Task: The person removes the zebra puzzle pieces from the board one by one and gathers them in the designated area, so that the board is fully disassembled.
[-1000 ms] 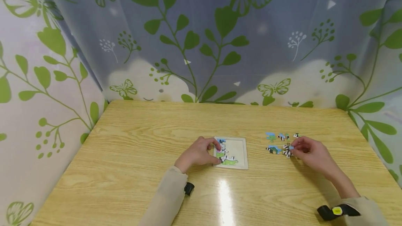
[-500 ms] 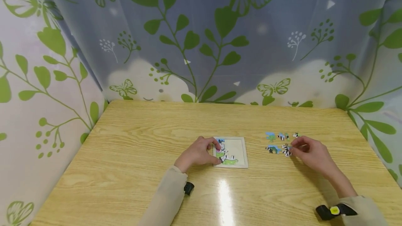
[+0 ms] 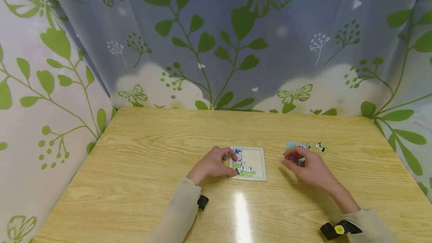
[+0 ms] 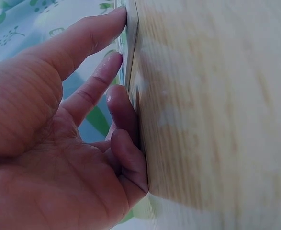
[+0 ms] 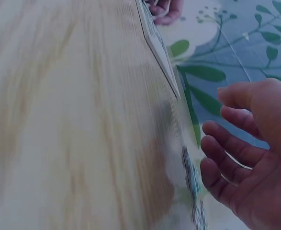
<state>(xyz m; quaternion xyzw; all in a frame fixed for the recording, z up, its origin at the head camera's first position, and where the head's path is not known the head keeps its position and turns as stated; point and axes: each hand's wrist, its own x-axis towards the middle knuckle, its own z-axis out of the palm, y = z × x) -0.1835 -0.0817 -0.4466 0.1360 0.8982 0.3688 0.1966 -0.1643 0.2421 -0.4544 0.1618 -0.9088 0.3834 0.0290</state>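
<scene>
A square puzzle tray (image 3: 254, 162) lies on the table, with zebra-patterned and green pieces (image 3: 247, 174) along its left and lower sides. The thumb and index finger of my left hand (image 3: 216, 163) press on its left part; in the left wrist view the other fingers (image 4: 122, 112) bend beside the tray's edge. Over the loose puzzle pieces to the right hovers my right hand (image 3: 310, 168), fingers loosely bent. Nothing shows between its fingers in the right wrist view. It covers most of the pieces; a blue one (image 3: 289, 144) and a black-and-white one (image 3: 320, 147) stay visible.
The wooden table (image 3: 152, 145) carries the tray and pieces. Behind it hangs a curtain (image 3: 216, 48) printed with leaves and butterflies, which also runs down both sides. A glare strip lies in front of the tray.
My right hand has left the zebra-striped piece and shifted left over the other pieces. The black-and-white piece at the back right is uncovered. My left hand stays put on the tray.
</scene>
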